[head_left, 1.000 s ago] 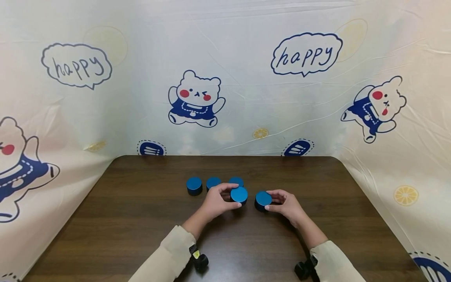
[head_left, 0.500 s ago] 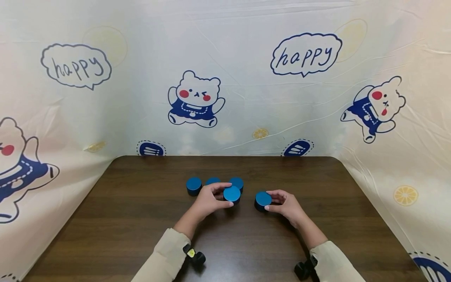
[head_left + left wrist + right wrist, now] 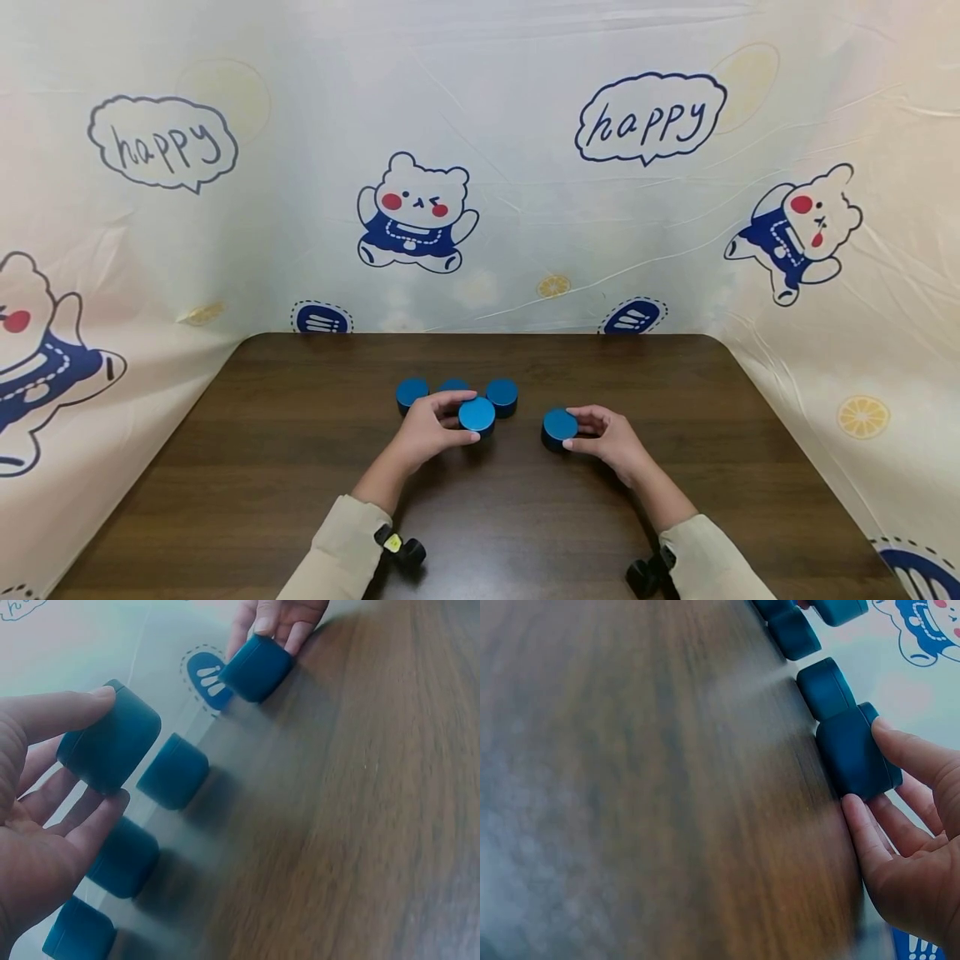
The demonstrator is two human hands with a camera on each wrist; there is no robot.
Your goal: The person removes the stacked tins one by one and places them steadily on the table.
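Five round blue pucks are on the dark wooden table (image 3: 262,467). My left hand (image 3: 471,418) pinches one puck (image 3: 477,414) between thumb and fingers, seemingly just above the wood, in front of a back row of three pucks (image 3: 412,392), (image 3: 453,385), (image 3: 502,395). The middle one is partly hidden by my fingers. The left wrist view shows the held puck (image 3: 109,746) in my left hand (image 3: 106,748). My right hand (image 3: 572,428) grips the fifth puck (image 3: 559,426), which rests on the table; the right wrist view shows this puck (image 3: 855,754) too.
A cream cloth printed with cartoon bears and "happy" bubbles (image 3: 651,117) walls the table at the back and both sides. Small black wrist-camera mounts (image 3: 405,550), (image 3: 643,575) sit at my cuffs. Bare wood lies left, right and in front of the hands.
My left hand has carried its puck to the left, uncovering the right puck of the back row. The right hand and its puck have stayed put.
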